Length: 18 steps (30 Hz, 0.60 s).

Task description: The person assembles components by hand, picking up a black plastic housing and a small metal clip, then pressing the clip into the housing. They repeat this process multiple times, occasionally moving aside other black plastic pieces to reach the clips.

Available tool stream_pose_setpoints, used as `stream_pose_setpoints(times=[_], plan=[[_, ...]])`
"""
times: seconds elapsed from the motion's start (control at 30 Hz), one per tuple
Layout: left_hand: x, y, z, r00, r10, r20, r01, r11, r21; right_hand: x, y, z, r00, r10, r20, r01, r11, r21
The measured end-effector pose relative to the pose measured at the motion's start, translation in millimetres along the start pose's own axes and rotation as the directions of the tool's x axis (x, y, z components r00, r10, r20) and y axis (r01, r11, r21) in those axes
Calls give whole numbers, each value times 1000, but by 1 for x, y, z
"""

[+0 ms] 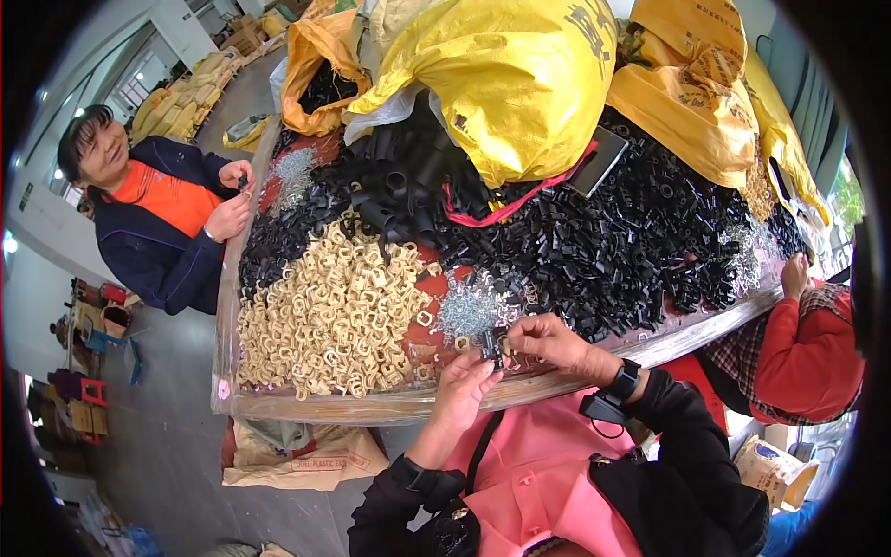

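At the near edge of the desk, our left hand is clamped on a small black part, held just above the surface beside the silver screws. Our right hand has thumb and forefinger drawn together at the part's right side; we cannot tell what they pinch. If that fingertip grip slips, we could lose the part among the black pieces, where it would blend in. Pressing at a slant might misalign it, and a careless wrist could mix the beige clips into the screws.
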<state>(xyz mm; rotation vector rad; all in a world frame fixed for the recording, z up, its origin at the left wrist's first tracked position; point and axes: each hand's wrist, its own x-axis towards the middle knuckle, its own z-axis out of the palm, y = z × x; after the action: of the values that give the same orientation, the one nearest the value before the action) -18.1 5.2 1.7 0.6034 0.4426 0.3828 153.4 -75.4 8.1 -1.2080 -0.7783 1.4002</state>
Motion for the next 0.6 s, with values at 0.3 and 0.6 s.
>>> stream_pose_setpoints(times=[0.3, 0.6], plan=[[-11, -1, 0, 998, -41, 58, 45, 996, -71, -15, -21, 23, 938, -318, 141, 340, 923, -180], [-21, 1, 3, 996, -46, 82, 51, 997, -55, -22, -27, 38, 972, -226, 67, 232, 968, -95]])
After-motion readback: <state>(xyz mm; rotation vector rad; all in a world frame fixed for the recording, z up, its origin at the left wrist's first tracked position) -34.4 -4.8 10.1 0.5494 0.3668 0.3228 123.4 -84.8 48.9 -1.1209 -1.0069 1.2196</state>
